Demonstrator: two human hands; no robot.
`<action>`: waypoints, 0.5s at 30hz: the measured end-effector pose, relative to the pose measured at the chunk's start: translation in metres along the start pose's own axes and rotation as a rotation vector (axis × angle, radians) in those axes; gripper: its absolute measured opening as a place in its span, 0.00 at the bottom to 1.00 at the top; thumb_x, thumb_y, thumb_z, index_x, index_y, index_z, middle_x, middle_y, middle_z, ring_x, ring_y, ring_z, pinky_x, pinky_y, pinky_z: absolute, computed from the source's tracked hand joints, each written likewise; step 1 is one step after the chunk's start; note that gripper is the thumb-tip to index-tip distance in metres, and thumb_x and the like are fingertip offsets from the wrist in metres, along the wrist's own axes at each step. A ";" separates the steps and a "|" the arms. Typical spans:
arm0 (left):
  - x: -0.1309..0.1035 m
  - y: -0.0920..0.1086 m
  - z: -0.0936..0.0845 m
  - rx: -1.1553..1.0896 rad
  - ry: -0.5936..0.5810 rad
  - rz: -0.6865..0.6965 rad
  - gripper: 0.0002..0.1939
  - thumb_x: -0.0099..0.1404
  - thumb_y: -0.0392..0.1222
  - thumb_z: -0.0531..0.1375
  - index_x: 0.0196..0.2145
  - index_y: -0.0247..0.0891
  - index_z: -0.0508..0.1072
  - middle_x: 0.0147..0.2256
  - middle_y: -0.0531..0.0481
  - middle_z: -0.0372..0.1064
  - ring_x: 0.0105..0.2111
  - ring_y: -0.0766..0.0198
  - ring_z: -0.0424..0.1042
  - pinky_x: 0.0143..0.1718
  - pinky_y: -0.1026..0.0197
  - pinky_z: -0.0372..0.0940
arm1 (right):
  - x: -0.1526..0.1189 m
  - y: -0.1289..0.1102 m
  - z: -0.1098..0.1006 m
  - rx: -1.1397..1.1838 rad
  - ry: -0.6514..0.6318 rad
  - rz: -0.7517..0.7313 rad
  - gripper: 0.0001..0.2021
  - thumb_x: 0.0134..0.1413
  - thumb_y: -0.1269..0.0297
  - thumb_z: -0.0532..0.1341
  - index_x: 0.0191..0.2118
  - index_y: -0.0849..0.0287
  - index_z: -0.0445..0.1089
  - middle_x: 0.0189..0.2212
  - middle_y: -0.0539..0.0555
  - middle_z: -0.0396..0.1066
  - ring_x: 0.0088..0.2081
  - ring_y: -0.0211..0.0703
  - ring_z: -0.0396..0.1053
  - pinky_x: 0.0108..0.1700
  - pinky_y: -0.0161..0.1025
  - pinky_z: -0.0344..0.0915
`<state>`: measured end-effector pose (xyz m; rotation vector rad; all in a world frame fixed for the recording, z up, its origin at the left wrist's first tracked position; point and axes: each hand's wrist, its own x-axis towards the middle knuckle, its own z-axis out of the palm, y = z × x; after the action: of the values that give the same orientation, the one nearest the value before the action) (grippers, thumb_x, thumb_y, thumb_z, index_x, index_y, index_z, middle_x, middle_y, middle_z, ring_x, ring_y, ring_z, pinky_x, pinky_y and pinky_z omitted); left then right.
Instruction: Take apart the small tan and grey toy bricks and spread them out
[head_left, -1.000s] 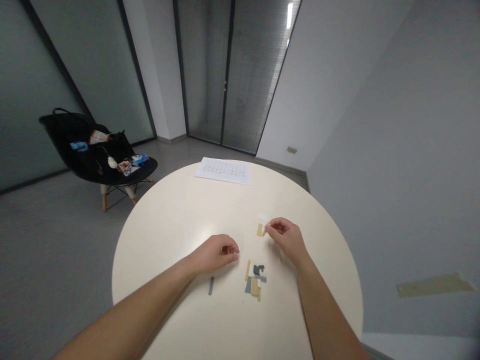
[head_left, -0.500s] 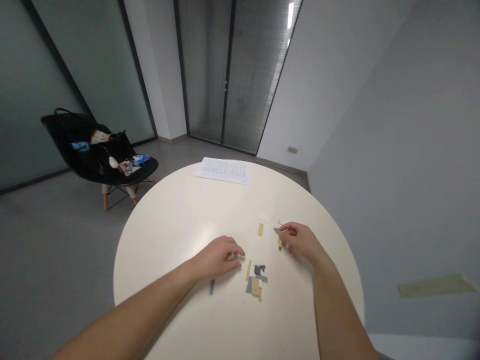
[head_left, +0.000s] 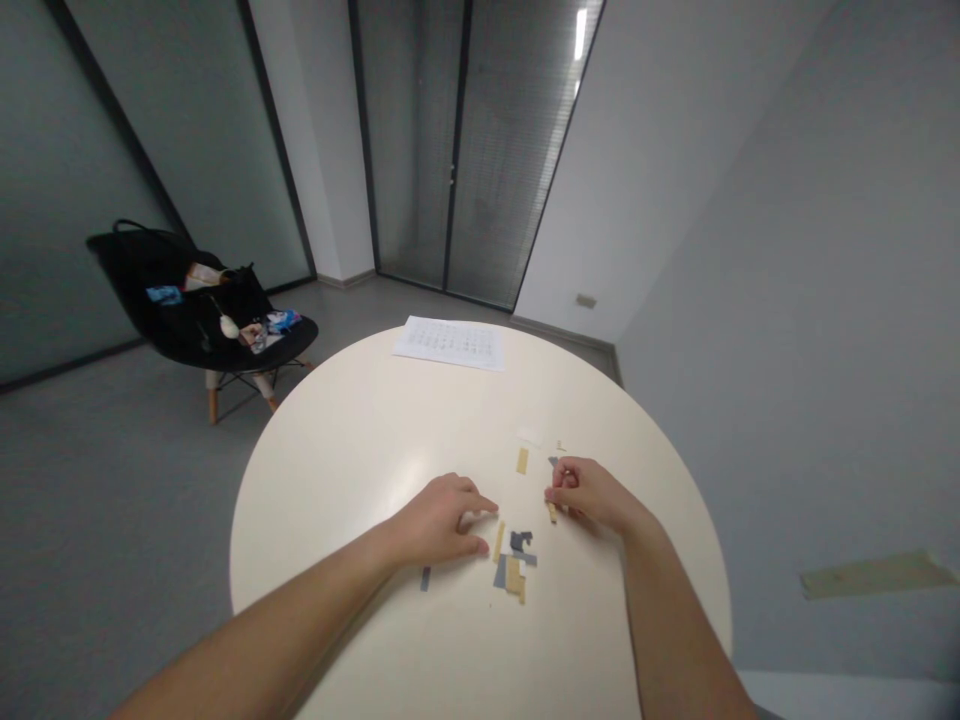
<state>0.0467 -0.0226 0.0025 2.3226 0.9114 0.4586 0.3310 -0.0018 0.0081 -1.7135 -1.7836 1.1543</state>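
Observation:
My left hand (head_left: 448, 518) rests low over the round table with thumb and index finger apart, holding nothing. Its fingertips lie just left of a thin tan strip (head_left: 499, 541). That strip borders a cluster of small flat pieces: a dark grey notched one (head_left: 520, 541), a grey one (head_left: 500, 571) and a tan one (head_left: 513, 574), with white ones among them. My right hand (head_left: 589, 492) pinches a small tan piece (head_left: 553, 513) above and right of the cluster. Beyond its fingers a grey piece (head_left: 554, 461) is partly hidden.
A tan rectangle (head_left: 522, 460) lies past the cluster, and a grey strip (head_left: 425, 579) sits beside my left forearm. Printed paper (head_left: 448, 343) lies at the far edge of the white table (head_left: 337, 440). A black chair (head_left: 172, 335) with things on it stands at left.
My right hand has moved toward me and slightly left, bringing the small tan piece closer to the cluster. My left index finger has stretched a little to the right.

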 end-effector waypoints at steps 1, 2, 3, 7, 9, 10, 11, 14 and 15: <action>0.000 0.000 0.001 0.010 0.000 0.002 0.26 0.55 0.52 0.66 0.51 0.44 0.74 0.41 0.45 0.70 0.43 0.54 0.66 0.47 0.55 0.59 | 0.001 0.000 0.002 -0.004 -0.010 0.005 0.10 0.41 0.62 0.65 0.25 0.59 0.64 0.15 0.44 0.61 0.17 0.32 0.58 0.20 0.30 0.52; 0.000 0.000 0.002 0.020 -0.003 0.002 0.28 0.54 0.53 0.67 0.52 0.45 0.72 0.42 0.44 0.69 0.43 0.53 0.66 0.47 0.54 0.58 | 0.001 0.000 0.003 -0.011 -0.013 0.009 0.09 0.41 0.62 0.65 0.25 0.59 0.64 0.15 0.44 0.62 0.17 0.32 0.58 0.20 0.30 0.51; 0.000 0.001 0.003 0.027 -0.007 0.004 0.30 0.54 0.53 0.67 0.53 0.45 0.71 0.44 0.44 0.69 0.44 0.53 0.65 0.48 0.54 0.58 | 0.002 0.000 0.003 -0.021 -0.013 0.011 0.09 0.41 0.63 0.65 0.25 0.59 0.65 0.15 0.44 0.62 0.17 0.32 0.58 0.20 0.30 0.51; 0.000 0.004 0.005 0.042 -0.025 0.024 0.31 0.54 0.52 0.67 0.55 0.47 0.69 0.47 0.45 0.67 0.46 0.52 0.63 0.49 0.53 0.57 | 0.003 0.003 0.003 -0.062 0.001 0.002 0.08 0.42 0.64 0.64 0.25 0.60 0.65 0.16 0.46 0.66 0.18 0.33 0.60 0.20 0.30 0.51; 0.001 0.006 0.005 0.053 -0.034 0.049 0.28 0.55 0.52 0.67 0.53 0.48 0.71 0.48 0.46 0.67 0.46 0.52 0.63 0.49 0.54 0.56 | 0.004 0.005 0.002 -0.068 0.030 -0.003 0.08 0.42 0.64 0.65 0.25 0.59 0.65 0.16 0.47 0.67 0.19 0.34 0.61 0.21 0.31 0.52; 0.001 0.008 0.005 0.060 -0.042 0.059 0.26 0.55 0.52 0.66 0.51 0.48 0.71 0.49 0.47 0.67 0.46 0.52 0.63 0.49 0.54 0.56 | 0.004 0.006 0.001 -0.071 0.050 -0.003 0.08 0.41 0.64 0.65 0.25 0.59 0.65 0.16 0.47 0.67 0.19 0.34 0.62 0.21 0.31 0.52; 0.002 0.009 0.004 0.067 -0.052 0.066 0.24 0.55 0.52 0.66 0.50 0.48 0.72 0.49 0.47 0.67 0.46 0.53 0.63 0.49 0.54 0.56 | 0.005 0.006 0.001 -0.075 0.070 0.000 0.08 0.41 0.64 0.65 0.25 0.59 0.65 0.16 0.47 0.66 0.19 0.35 0.62 0.21 0.31 0.52; 0.003 0.011 0.002 0.078 -0.067 0.069 0.22 0.55 0.50 0.66 0.48 0.48 0.73 0.51 0.48 0.67 0.46 0.52 0.64 0.48 0.54 0.55 | 0.005 0.008 -0.002 -0.078 0.117 0.018 0.08 0.41 0.65 0.66 0.25 0.59 0.66 0.15 0.47 0.66 0.18 0.35 0.61 0.20 0.31 0.52; 0.003 0.011 0.002 0.076 -0.066 0.069 0.22 0.55 0.49 0.66 0.48 0.48 0.73 0.51 0.48 0.68 0.46 0.52 0.64 0.48 0.54 0.55 | 0.004 0.009 -0.004 -0.076 0.125 0.028 0.08 0.41 0.65 0.65 0.25 0.59 0.66 0.15 0.46 0.65 0.17 0.35 0.61 0.20 0.32 0.53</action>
<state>0.0555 -0.0277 0.0086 2.4296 0.8331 0.3787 0.3383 0.0024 0.0024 -1.8170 -1.7533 0.9792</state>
